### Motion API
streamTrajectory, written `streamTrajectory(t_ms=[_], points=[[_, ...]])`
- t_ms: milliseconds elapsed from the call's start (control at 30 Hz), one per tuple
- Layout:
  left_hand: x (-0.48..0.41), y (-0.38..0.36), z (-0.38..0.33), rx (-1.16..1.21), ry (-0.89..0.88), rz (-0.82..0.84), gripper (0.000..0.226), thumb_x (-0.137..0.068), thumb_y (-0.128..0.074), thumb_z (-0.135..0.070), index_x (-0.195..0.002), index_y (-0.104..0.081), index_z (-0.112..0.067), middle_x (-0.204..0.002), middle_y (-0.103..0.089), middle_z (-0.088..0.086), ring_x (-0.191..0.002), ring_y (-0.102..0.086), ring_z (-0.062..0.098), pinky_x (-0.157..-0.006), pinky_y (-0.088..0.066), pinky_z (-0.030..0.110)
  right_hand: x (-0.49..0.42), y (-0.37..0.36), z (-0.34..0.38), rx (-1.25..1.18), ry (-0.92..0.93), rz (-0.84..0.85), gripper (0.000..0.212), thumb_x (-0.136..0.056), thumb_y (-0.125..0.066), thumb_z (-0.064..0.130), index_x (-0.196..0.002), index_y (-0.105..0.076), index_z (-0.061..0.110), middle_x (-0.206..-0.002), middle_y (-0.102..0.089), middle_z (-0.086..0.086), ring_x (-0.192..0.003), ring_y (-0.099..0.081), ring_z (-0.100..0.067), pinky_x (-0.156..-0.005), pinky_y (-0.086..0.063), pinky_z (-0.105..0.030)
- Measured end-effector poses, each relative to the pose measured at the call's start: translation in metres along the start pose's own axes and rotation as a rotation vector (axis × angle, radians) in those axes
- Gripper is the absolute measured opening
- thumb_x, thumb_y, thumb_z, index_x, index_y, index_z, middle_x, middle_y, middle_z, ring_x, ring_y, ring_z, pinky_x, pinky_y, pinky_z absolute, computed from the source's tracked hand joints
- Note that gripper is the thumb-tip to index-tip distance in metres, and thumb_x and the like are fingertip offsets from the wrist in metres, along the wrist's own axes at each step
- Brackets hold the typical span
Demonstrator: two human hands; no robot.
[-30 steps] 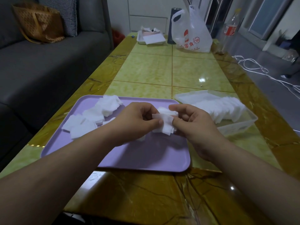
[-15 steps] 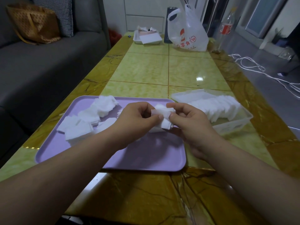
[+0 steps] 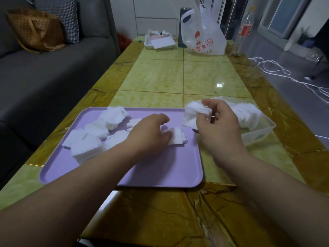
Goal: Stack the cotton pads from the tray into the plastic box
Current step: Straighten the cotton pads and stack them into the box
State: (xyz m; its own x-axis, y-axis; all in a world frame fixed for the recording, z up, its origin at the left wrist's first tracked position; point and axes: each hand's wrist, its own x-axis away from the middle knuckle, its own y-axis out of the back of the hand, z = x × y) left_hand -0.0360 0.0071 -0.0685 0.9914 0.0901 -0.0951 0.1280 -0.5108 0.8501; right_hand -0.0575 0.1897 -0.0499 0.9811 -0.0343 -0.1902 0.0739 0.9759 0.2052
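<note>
Cotton pads (image 3: pixel 92 139) heaped at ten o'clock on the lilac tray (image 3: pixel 160 172), left hand (image 3: pixel 151 132) fingers curled on a small stack (image 3: pixel 178 138) mid-tray, right hand (image 3: pixel 219 125) pinching a bunch of pads (image 3: pixel 193 113) beside the plastic box (image 3: pixel 258 135) at three, green-amber table (image 3: pixel 195 79), grey sofa (image 3: pixel 53 73) at nine, carrier bag (image 3: pixel 204 38) at twelve

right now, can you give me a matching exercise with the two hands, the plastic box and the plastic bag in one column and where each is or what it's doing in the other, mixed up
Column one
1. left hand
2. right hand
3. plastic box
4. plastic bag

Column two
a. stands at the far end of the table
b. holds a bunch of cotton pads up near the right edge of the tray
c. grips a small stack lying on the tray
d. sits right of the tray with a row of pads inside

Pairs: 1-c, 2-b, 3-d, 4-a
</note>
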Motion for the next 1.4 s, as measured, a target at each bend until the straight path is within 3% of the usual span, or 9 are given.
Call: streamTrajectory(t_ms=[133,200,300,467,633,767,967,1100,1400], points=[[-0.002,-0.003,-0.003,-0.061,-0.008,0.111,0.054,-0.090,-0.068,-0.040,-0.140,-0.053,-0.028,-0.119,-0.064,-0.010,-0.100,-0.062,0.015,-0.085,-0.047,0.031,0.002,0.001,-0.002,0.014,-0.030,0.011,0.033,-0.095,-0.059,0.011,-0.121,-0.062,0.032,-0.094,-0.060,0.011,-0.065,-0.054,0.003,-0.065,-0.051,-0.016],[-0.002,0.001,-0.005,-0.031,0.041,0.157,0.054,-0.086,-0.072,-0.041,-0.137,-0.056,-0.028,-0.111,-0.065,-0.010,-0.092,-0.060,0.014,-0.078,-0.045,0.029,0.002,0.001,-0.003,-0.011,-0.061,0.018,0.031,-0.095,-0.059,0.011,-0.118,-0.064,0.032,-0.098,-0.062,0.008,-0.068,-0.057,0.000,-0.072,-0.062,-0.027],[-0.001,0.009,-0.008,-0.020,0.076,0.204,0.031,-0.081,-0.077,-0.040,-0.105,-0.068,-0.023,-0.090,-0.069,-0.006,-0.079,-0.063,0.016,-0.061,-0.043,0.027,0.003,-0.001,-0.002,-0.022,-0.088,0.035,0.028,-0.094,-0.061,0.011,-0.112,-0.066,0.032,-0.105,-0.065,-0.004,-0.071,-0.061,-0.012,-0.074,-0.063,-0.051],[0.008,0.011,-0.012,0.063,0.017,0.144,0.013,-0.082,-0.075,-0.033,-0.086,-0.067,-0.024,-0.081,-0.065,-0.010,-0.068,-0.057,0.008,-0.053,-0.037,0.020,0.003,-0.003,-0.005,-0.023,-0.065,0.032,0.027,-0.091,-0.063,0.013,-0.108,-0.067,0.034,-0.103,-0.067,-0.002,-0.087,-0.068,-0.020,-0.081,-0.062,-0.051],[0.017,0.030,0.004,0.493,-0.049,0.231,0.012,-0.093,-0.071,-0.015,-0.101,-0.074,-0.023,-0.090,-0.074,0.008,-0.075,-0.064,0.011,-0.066,-0.052,0.031,-0.002,-0.001,-0.010,-0.088,-0.100,0.090,0.032,-0.091,-0.069,0.007,-0.115,-0.066,0.029,-0.107,-0.072,0.002,-0.094,-0.072,-0.016,-0.087,-0.062,-0.039],[0.021,0.038,0.003,0.753,0.000,0.237,0.027,-0.086,-0.077,0.001,-0.111,-0.070,-0.007,-0.094,-0.077,0.010,-0.079,-0.069,0.011,-0.065,-0.054,0.023,-0.001,-0.003,-0.003,-0.264,-0.236,0.302,0.035,-0.090,-0.066,-0.008,-0.117,-0.067,0.014,-0.101,-0.078,-0.008,-0.086,-0.075,-0.018,-0.070,-0.063,-0.032],[0.019,0.037,0.007,0.763,0.024,0.193,0.018,-0.084,-0.080,-0.002,-0.100,-0.074,-0.006,-0.083,-0.074,0.004,-0.072,-0.065,0.009,-0.062,-0.051,0.020,0.002,-0.004,-0.003,-0.325,-0.261,0.394,0.035,-0.090,-0.062,-0.012,-0.116,-0.068,0.010,-0.100,-0.080,-0.008,-0.088,-0.076,-0.019,-0.074,-0.063,-0.033],[0.020,0.037,0.005,0.752,0.034,0.151,0.014,-0.086,-0.080,-0.007,-0.099,-0.077,-0.012,-0.093,-0.076,0.016,-0.075,-0.063,0.013,-0.064,-0.052,0.024,0.002,-0.005,-0.003,-0.376,-0.296,0.416,0.032,-0.093,-0.062,-0.010,-0.118,-0.067,0.008,-0.101,-0.079,-0.011,-0.090,-0.076,-0.021,-0.069,-0.061,-0.030],[0.020,0.034,0.003,0.773,0.110,0.056,0.022,-0.080,-0.085,-0.007,-0.099,-0.074,-0.008,-0.077,-0.073,-0.004,-0.065,-0.065,0.006,-0.055,-0.049,0.016,0.006,-0.006,-0.001,-0.384,-0.271,0.419,0.030,-0.086,-0.075,0.001,-0.114,-0.073,0.011,-0.095,-0.071,-0.021,-0.086,-0.073,-0.026,-0.076,-0.063,-0.038]])
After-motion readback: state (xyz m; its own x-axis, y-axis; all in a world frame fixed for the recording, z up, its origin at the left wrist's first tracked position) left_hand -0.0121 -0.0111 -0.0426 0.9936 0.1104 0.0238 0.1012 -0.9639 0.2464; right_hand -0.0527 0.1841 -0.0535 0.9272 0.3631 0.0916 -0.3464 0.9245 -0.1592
